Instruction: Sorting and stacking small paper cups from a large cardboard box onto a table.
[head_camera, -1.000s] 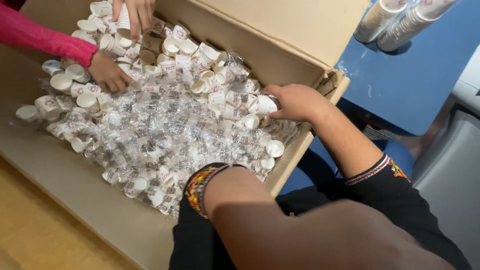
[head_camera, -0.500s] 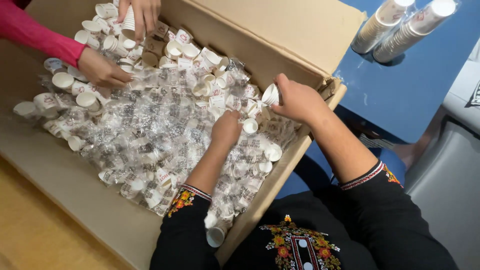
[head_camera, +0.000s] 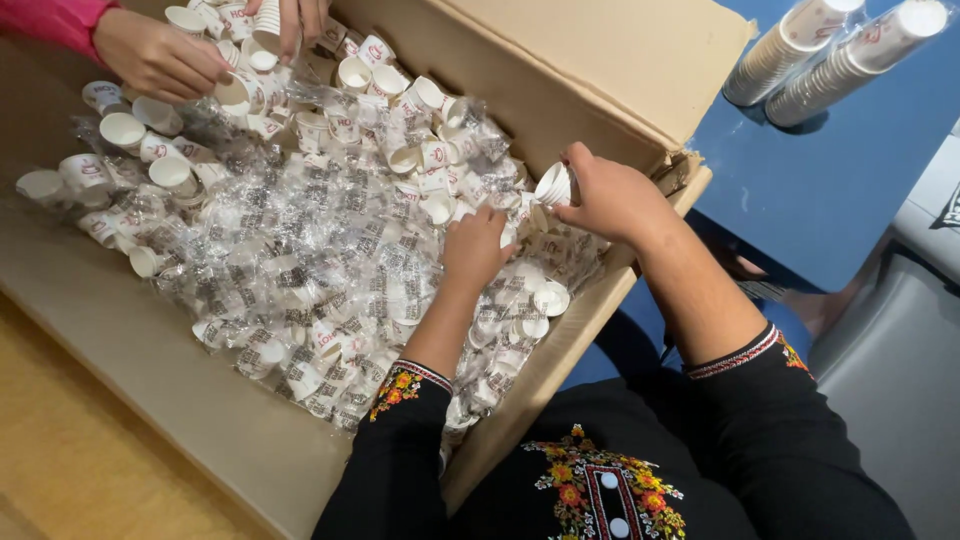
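Observation:
A big open cardboard box is filled with several small white paper cups, many sealed in clear plastic wrappers. My left hand reaches into the pile at the box's right side, fingers curled down among the wrapped cups. Just to its right, my right hand is closed around a small white paper cup, held tilted above the pile near the box's right wall. Whether my left hand grips anything is hidden by its back.
Another person's two hands, one in a pink sleeve, handle unwrapped cups at the box's far left. Two stacks of paper cups in clear sleeves lie on a blue table. Wooden floor shows at lower left.
My left arm moved from across the foreground into the box, hand down on the pile. My right hand lifted a cup off the pile and brought it closer to my left.

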